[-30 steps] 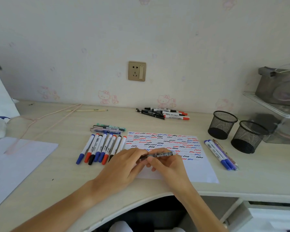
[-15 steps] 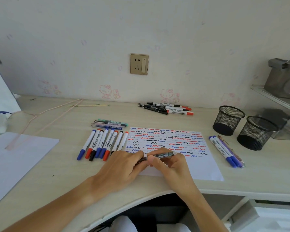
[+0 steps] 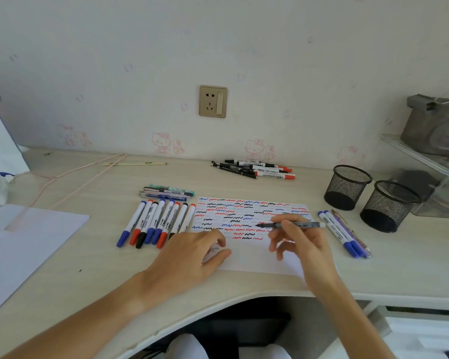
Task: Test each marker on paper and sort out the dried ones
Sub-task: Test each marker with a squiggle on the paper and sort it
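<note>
A white test sheet (image 3: 254,260) covered with rows of red, blue and black squiggles lies in the middle of the desk. My right hand (image 3: 300,244) grips an uncapped dark pen (image 3: 296,225), lying almost level with its tip pointing left just above the squiggles. My left hand (image 3: 192,252) rests at the sheet's lower left corner, its fingers curled round a small clear cap (image 3: 214,247). A row of several capped markers (image 3: 156,222) lies left of the sheet.
Three pens (image 3: 167,193) lie behind the marker row. A heap of black and red markers (image 3: 254,169) sits near the wall. Three pens (image 3: 344,233) lie right of the sheet, next to two empty black mesh cups (image 3: 347,187) (image 3: 388,206). Another white sheet (image 3: 24,242) lies at the left.
My hands have pulled apart: the pen is uncapped. The right hand has moved right and up with the pen over the squiggles; the left has settled on the sheet's corner with the cap.
</note>
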